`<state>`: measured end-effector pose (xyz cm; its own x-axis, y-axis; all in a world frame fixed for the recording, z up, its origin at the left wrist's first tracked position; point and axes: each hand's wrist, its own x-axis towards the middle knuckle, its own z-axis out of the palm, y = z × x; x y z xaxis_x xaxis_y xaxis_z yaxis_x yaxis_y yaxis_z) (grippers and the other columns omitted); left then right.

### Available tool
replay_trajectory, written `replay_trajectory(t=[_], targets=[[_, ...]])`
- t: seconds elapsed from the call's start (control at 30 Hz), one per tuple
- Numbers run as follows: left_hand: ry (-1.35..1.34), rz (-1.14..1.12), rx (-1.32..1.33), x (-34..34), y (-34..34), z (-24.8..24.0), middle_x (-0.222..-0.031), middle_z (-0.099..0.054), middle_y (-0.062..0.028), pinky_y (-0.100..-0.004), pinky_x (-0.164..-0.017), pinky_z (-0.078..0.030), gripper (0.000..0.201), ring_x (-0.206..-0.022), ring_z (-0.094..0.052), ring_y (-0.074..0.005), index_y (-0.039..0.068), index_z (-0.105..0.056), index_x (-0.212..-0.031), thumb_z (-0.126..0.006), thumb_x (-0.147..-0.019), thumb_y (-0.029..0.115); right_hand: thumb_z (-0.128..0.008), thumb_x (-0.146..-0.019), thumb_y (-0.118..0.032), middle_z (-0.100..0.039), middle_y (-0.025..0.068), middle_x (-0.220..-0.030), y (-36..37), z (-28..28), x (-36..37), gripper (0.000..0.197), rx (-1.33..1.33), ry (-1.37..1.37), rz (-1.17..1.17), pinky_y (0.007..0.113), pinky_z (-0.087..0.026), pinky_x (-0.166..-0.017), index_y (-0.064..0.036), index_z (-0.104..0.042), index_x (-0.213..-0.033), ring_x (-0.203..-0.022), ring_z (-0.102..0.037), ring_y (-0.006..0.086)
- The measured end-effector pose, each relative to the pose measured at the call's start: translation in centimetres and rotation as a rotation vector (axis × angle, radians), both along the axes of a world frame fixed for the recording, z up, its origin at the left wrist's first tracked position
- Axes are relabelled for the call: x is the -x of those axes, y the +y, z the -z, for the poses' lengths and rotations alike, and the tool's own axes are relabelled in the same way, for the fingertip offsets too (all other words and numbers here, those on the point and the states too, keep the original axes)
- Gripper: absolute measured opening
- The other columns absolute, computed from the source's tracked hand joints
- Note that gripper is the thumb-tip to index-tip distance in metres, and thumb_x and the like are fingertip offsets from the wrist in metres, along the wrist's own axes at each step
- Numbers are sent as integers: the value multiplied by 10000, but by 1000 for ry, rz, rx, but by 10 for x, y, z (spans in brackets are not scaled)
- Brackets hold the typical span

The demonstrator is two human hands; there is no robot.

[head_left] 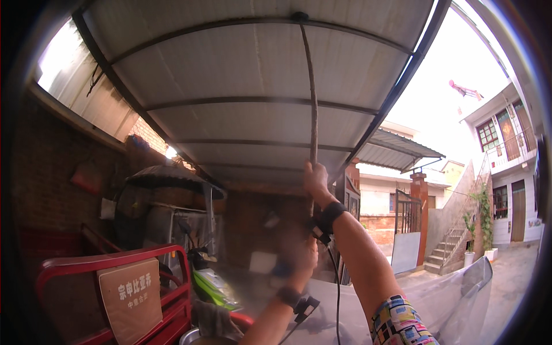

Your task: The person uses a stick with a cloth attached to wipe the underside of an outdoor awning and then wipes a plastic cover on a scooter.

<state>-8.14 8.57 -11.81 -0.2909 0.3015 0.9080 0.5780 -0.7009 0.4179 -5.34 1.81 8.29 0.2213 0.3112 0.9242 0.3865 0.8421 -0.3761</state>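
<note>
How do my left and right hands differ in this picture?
Your right hand grips the pole higher up; your left hand is lower. The right arm shows a multicoloured sleeve; the left arm shows none. Both hands hold that pole, and both wear black wristbands.

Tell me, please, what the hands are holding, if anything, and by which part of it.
A long pole, by its lower part: the right hand grips it higher, the left hand lower down.
</note>
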Motion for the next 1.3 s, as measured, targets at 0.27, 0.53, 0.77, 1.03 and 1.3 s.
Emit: replay_trajectory(t=[0.27, 0.53, 0.77, 1.03, 1.3], targets=[[93, -118, -85, -15, -11, -11, -551, -545, -139, -430, -666, -363, 546, -573, -504, -321, 42, -605, -683, -266, -872, 426, -454, -796, -363, -551, 210, -662, -22, -2, -21, 434, -86, 0, -27, 409, -417, -614, 63, -528, -772, -654, -554, 335], [146, -192, -198, -5, 2, -29, -488, -443, -25, -314, -373, -311, 252, -395, -404, -165, 107, -504, -658, -409, -829, 265, -447, -795, -368, -555, 233, -683, -31, -24, -6, 436, -120, -22, -76, 429, -415, -625, 58, -533, -759, -697, -556, 372], [179, -262, -243, 23, 39, -9, -605, -513, -95, -375, -497, -385, 182, -529, -487, -233, 82, -523, -790, -418, -813, 228, -468, -789, -366, -562, 263, -753, -8, -7, 22, 431, -102, -33, -22, 438, -422, -654, 59, -538, -772, -775, -549, 407], [51, 72, -276, 7, 66, -2, -627, -469, -32, -263, -484, -385, 159, -547, -452, -111, 68, -495, -705, -390, -813, 120, -475, -789, -381, -566, 235, -702, 24, -5, 3, 447, -25, -6, 24, 405, -440, -623, 63, -527, -811, -686, -572, 355], [171, 7, -245, 15, 96, 21, -970, -450, -218, -409, -815, -282, 364, -904, -399, -332, -45, -457, -969, -425, -830, 291, -487, -795, -336, -569, 195, -700, -9, 9, -7, 382, -110, -33, -26, 395, -427, -625, 43, -536, -817, -694, -565, 320]])
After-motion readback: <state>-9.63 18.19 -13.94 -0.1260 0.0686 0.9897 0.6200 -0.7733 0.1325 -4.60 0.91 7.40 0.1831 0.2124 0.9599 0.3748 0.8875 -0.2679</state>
